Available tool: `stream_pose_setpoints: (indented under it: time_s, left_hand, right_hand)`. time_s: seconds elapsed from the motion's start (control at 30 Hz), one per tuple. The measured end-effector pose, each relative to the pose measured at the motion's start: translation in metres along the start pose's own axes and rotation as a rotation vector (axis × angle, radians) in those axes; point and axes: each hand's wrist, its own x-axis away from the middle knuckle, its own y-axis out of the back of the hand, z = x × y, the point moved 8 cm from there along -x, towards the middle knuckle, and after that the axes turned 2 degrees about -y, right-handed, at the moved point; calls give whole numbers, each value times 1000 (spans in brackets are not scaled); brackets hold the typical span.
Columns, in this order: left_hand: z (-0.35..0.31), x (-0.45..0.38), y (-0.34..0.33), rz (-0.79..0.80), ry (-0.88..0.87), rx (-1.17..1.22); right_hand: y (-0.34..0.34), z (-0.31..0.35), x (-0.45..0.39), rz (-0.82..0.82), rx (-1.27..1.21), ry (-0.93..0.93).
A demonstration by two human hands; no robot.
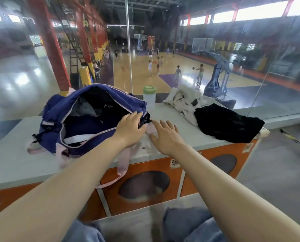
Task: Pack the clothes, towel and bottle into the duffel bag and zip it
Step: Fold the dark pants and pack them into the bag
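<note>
The right hand (166, 135) is hovering spread and holding nothing over the surface (15, 163), while the left hand (130, 127) is gripping the open duffel bag (58, 109) rim; beyond are lying black clothes (227, 123), a white towel (184, 100) and the bottle (149, 95)

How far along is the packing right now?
Early stage. The duffel bag is unzipped and gaping, with some dark and grey fabric inside. The left hand grips its right end; the right hand hovers open beside it. Still outside on the counter: the bottle, the white towel and the black garment. Zipping remains.
</note>
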Motion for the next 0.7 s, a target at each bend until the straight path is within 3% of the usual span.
stream_pose_setpoints:
  time_s: [0.37,0.7]
  left_hand:
    - [-99,-61,-104,164,-119,63]
    - [-156,-92,-186,346,55,335]
  right_hand:
    - [41,-154,2,-79,-23,-334]
    - [75,-286,-16,-126,120,-417]
